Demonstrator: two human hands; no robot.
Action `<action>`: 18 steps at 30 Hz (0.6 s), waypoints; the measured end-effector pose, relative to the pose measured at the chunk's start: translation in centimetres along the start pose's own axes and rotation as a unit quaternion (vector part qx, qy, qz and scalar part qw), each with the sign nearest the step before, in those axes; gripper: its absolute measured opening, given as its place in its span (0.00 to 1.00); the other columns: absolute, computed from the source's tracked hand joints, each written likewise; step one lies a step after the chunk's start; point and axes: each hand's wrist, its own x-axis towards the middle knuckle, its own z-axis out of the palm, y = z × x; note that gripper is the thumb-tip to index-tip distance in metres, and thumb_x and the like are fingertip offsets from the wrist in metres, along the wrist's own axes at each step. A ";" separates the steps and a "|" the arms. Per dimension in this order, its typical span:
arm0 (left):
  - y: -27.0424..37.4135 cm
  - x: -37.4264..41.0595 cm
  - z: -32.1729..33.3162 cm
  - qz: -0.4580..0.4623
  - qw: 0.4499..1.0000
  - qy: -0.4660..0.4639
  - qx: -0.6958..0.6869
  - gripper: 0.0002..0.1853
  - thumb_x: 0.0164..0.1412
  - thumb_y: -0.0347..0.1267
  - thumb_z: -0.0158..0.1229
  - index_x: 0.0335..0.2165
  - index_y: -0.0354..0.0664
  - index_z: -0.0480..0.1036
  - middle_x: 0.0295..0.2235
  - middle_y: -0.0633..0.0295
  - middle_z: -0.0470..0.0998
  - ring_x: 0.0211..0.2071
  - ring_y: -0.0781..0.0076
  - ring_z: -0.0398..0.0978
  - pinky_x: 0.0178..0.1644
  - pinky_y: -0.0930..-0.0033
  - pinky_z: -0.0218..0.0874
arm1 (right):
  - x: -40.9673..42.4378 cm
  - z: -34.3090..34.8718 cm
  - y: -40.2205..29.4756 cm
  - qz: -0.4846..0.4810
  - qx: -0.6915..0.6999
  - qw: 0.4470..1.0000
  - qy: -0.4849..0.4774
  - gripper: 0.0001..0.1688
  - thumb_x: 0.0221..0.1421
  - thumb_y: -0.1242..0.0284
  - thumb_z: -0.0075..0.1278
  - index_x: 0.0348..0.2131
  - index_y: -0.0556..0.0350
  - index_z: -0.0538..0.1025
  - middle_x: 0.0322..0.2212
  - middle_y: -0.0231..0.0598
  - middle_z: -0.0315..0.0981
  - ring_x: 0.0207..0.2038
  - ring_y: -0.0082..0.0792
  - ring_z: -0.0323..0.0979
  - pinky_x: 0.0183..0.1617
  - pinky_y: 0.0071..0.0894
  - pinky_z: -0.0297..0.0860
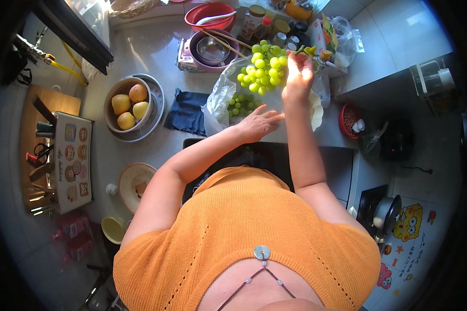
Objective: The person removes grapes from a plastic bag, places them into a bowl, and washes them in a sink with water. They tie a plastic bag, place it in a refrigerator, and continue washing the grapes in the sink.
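My right hand [299,76] pinches the stem of a bunch of green grapes [262,68] and holds it up above the counter. Below it lies a clear plastic bag [217,110], its mouth spread wide. More green grapes [239,104] rest inside the bag. My left hand [260,123] hovers at the bag's near side, fingers apart and holding nothing; whether it touches the plastic I cannot tell. Partly behind my right forearm shows a pale scalloped dish [316,110]. A folded dark blue cloth [186,110] lies left of the bag.
Left stands a beige basket [108,105] of yellow fruit on a metal colander [160,102]. At the back are a purple basin [233,58] with chopsticks across it, a red basin [190,20] and several jars [253,19]. A red bowl [341,122] sits right, a knife block [76,163] left.
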 end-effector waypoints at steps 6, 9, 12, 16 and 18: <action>-4.0 -1.2 0.4 -0.176 0.976 -0.098 0.078 0.24 0.47 0.28 0.51 0.47 0.46 0.68 0.56 0.66 0.58 0.55 0.67 0.56 0.60 0.46 0.40 | -0.2 -1.0 0.0 0.025 0.011 0.999 -0.030 0.03 0.55 0.80 0.46 0.32 0.56 0.68 0.33 0.36 0.73 0.37 0.24 0.69 0.46 0.21 0.64; -4.3 -1.4 -0.8 -0.188 0.981 -0.053 0.003 0.21 0.49 0.30 0.53 0.45 0.50 0.70 0.54 0.63 0.61 0.53 0.64 0.58 0.59 0.45 0.41 | -0.3 -1.3 -0.2 0.040 0.004 0.997 -0.062 0.03 0.56 0.80 0.46 0.33 0.56 0.68 0.34 0.36 0.73 0.38 0.24 0.69 0.47 0.22 0.63; -3.5 -2.4 -1.5 -0.144 0.987 0.029 -0.070 0.18 0.49 0.32 0.55 0.42 0.52 0.72 0.52 0.61 0.63 0.53 0.62 0.60 0.58 0.44 0.41 | -0.1 -1.8 -0.6 0.059 0.015 0.994 -0.089 0.04 0.57 0.78 0.46 0.35 0.55 0.70 0.36 0.37 0.74 0.39 0.24 0.69 0.49 0.23 0.63; -4.1 -4.6 -1.6 -0.155 0.942 0.147 -0.258 0.12 0.50 0.31 0.56 0.37 0.48 0.75 0.44 0.58 0.70 0.48 0.60 0.65 0.54 0.53 0.51 | 1.4 -3.2 -0.3 0.057 0.032 0.991 -0.119 0.05 0.56 0.76 0.47 0.35 0.55 0.70 0.34 0.36 0.75 0.39 0.25 0.70 0.49 0.24 0.64; -4.9 -5.5 -1.8 -0.196 0.896 0.210 -0.339 0.09 0.55 0.32 0.54 0.34 0.41 0.75 0.36 0.60 0.75 0.40 0.68 0.70 0.46 0.67 0.60 | 1.9 -3.5 -0.6 0.067 0.040 0.988 -0.130 0.04 0.57 0.76 0.47 0.34 0.55 0.70 0.33 0.36 0.75 0.40 0.27 0.71 0.50 0.25 0.64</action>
